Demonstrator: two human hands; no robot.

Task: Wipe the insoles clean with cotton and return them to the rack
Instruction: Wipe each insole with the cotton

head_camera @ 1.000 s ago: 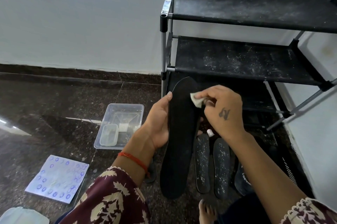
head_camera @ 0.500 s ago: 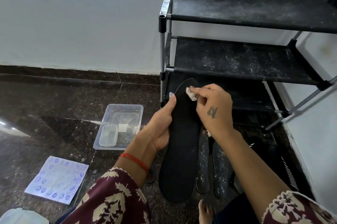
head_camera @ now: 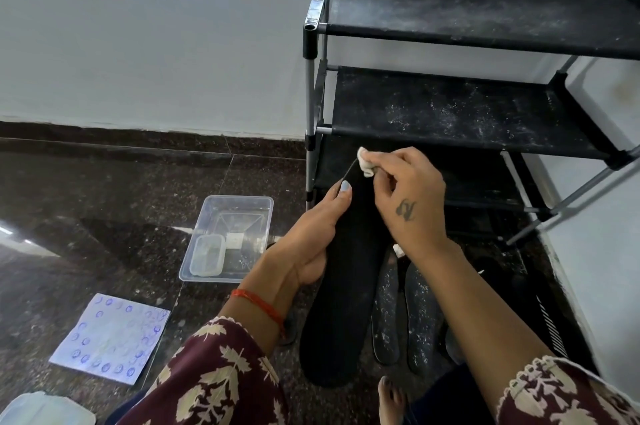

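A long black insole (head_camera: 341, 303) stands nearly upright in front of the rack, its heel end low near my foot. My left hand (head_camera: 308, 241) grips its left edge around the middle, thumb up along the side. My right hand (head_camera: 407, 198) pinches a small wad of white cotton (head_camera: 366, 163) against the insole's top tip. Two dusty speckled insoles (head_camera: 403, 314) lie side by side on the floor just to the right, partly behind my right forearm. The black shoe rack (head_camera: 460, 106) has dusty fabric shelves with nothing on them.
A clear plastic tub (head_camera: 230, 237) holding a smaller clear box sits on the dark stone floor to the left. A blue-patterned white sheet (head_camera: 110, 336) lies nearer, and a translucent lid corner (head_camera: 41, 410) at the bottom left. My bare foot (head_camera: 391, 400) shows below the insole.
My right hand has slid the cotton from the upper right part of the insole up and left to its top tip. My left hand has kept its grip.
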